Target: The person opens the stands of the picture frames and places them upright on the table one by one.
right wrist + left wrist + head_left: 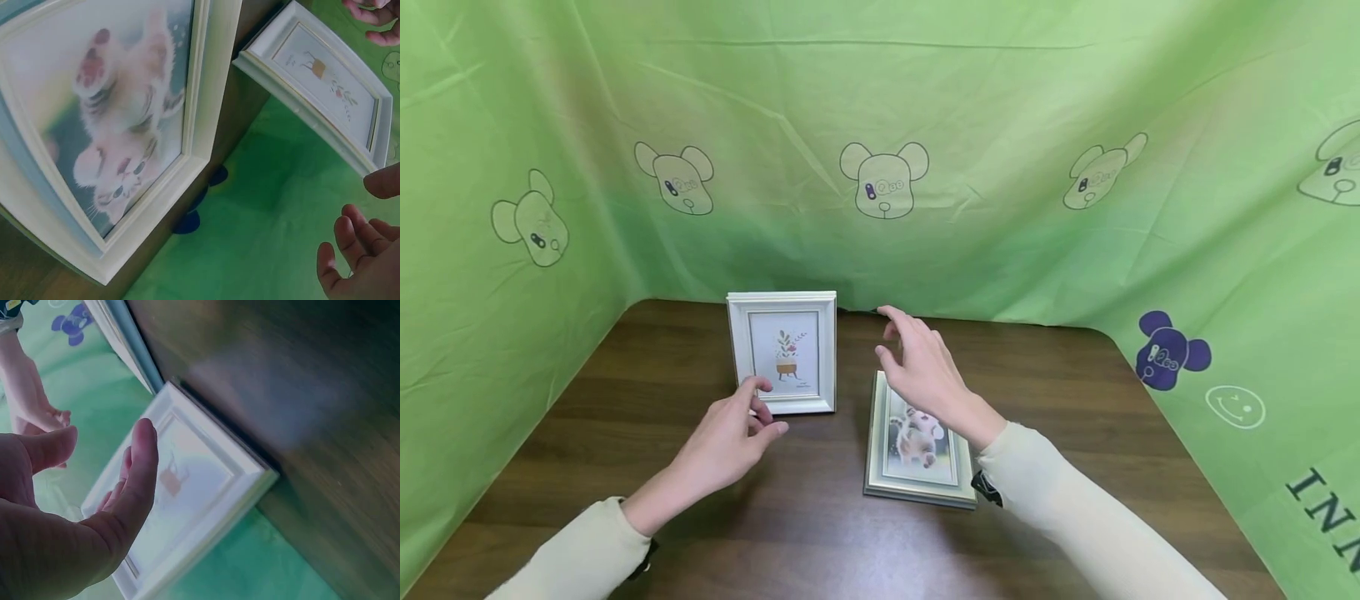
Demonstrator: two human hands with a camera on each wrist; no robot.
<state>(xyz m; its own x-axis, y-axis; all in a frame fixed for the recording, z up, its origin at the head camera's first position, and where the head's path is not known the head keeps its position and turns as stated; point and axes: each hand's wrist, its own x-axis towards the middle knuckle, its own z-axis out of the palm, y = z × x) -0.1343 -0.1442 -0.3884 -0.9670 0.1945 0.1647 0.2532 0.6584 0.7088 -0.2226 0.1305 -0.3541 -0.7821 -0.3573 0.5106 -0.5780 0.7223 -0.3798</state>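
A white picture frame (827, 358) with a potted-plant print stands leaning back near the table's far edge. Just in front of its lower left corner is my left hand (722, 437), fingers loosely bent around nothing. In the left wrist view, the fingers (147, 462) overlap the frame, and I cannot tell whether they touch it. A second frame, with a kitten picture (917, 454), lies face up to the right; its edge looks layered. My right hand (925, 367) hovers over its far end, thumb and fingers apart, holding nothing. The hand covers part of the kitten picture.
The brown wooden table (1045, 517) has rounded far corners. Green cloth (1000, 100) printed with bear heads hangs behind it and along both sides. A small dark object (853, 312) shows at the far table edge, between the frame and my right hand.
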